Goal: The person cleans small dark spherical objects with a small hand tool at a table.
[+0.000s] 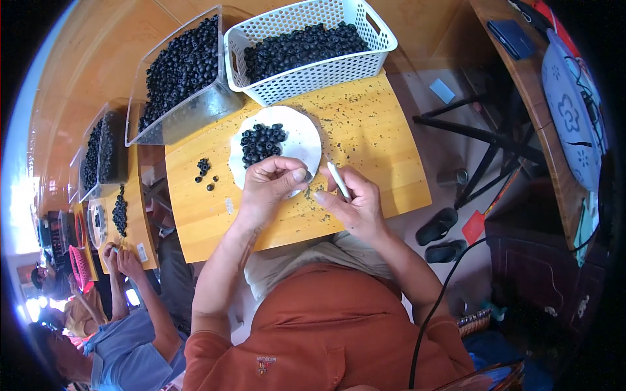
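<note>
My left hand [272, 186] is closed in a pinch over the front edge of a white scalloped plate [303, 133]. A small dark bead shows between its thumb and fingertip, mostly hidden. Just to its right, my right hand [357, 203] is wrapped round a slim white-handled tool [337, 179]; the working end of the tool cannot be made out. The two hands are close together but apart. On the plate lies a heap of small round black beads [262, 143], several showing pale spots or holes. More loose beads [203, 171] rest on the table left of the plate.
Behind the plate stand a clear bin [189, 124] and a white perforated basket [313, 77], both full of black beads. Dark crumbs are scattered over the yellow wooden table [385, 156]. At left, a co-worker [137, 345] sits at another table with beads. A black cable [435, 306] crosses beside my right arm.
</note>
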